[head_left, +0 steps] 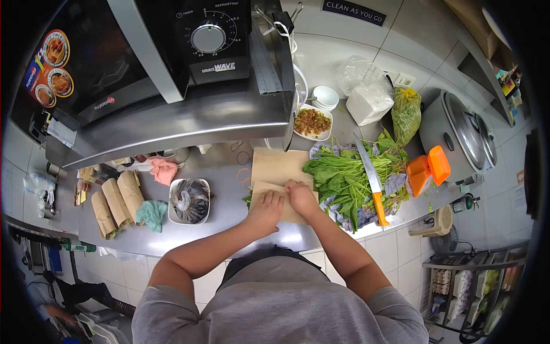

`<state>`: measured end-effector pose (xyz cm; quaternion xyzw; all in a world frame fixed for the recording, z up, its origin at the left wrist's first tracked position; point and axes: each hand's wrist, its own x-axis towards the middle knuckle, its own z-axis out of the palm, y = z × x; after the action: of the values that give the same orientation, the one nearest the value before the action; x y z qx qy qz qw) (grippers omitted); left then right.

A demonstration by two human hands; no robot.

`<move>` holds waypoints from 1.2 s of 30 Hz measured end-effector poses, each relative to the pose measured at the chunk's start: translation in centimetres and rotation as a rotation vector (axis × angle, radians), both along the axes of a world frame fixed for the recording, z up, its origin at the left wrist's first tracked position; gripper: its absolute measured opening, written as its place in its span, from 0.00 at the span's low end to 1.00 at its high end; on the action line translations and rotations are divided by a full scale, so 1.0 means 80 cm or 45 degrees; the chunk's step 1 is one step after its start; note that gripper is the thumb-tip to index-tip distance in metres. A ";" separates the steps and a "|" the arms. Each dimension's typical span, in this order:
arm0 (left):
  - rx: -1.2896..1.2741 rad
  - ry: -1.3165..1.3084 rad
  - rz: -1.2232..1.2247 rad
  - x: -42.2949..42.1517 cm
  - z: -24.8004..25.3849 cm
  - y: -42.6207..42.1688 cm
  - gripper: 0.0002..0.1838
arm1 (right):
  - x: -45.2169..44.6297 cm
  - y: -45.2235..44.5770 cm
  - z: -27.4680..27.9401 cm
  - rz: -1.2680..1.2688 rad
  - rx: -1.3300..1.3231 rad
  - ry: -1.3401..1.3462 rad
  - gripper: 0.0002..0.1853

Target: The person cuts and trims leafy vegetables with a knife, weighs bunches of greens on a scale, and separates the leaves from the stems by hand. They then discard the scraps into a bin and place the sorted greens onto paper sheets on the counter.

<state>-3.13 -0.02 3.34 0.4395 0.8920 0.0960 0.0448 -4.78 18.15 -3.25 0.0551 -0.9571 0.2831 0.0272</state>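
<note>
Brown paper point(281, 163) lies just left of the greens point(338, 175), the left hand point(266, 211) flat on it, fingers loose; the right hand's point(301, 198) fingers curl there, whether gripping I can't tell. One knife point(372, 183) tops the greens; far left of them, three wrapped bundles point(116, 202), contents mostly hidden.

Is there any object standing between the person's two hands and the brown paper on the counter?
Nothing visible: the left hand and the right hand are both directly on the brown paper. The knife and leafy greens lie to the right, not between.
</note>
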 end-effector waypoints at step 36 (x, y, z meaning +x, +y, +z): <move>1.836 -2.164 1.655 0.008 -0.067 -0.049 0.28 | -0.006 -0.010 0.056 -0.031 0.192 -0.405 0.24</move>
<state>-2.51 -3.93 -2.01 -0.3468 0.3798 0.8054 0.2945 -5.23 17.38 1.25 -0.0003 -0.9685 0.2153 -0.1253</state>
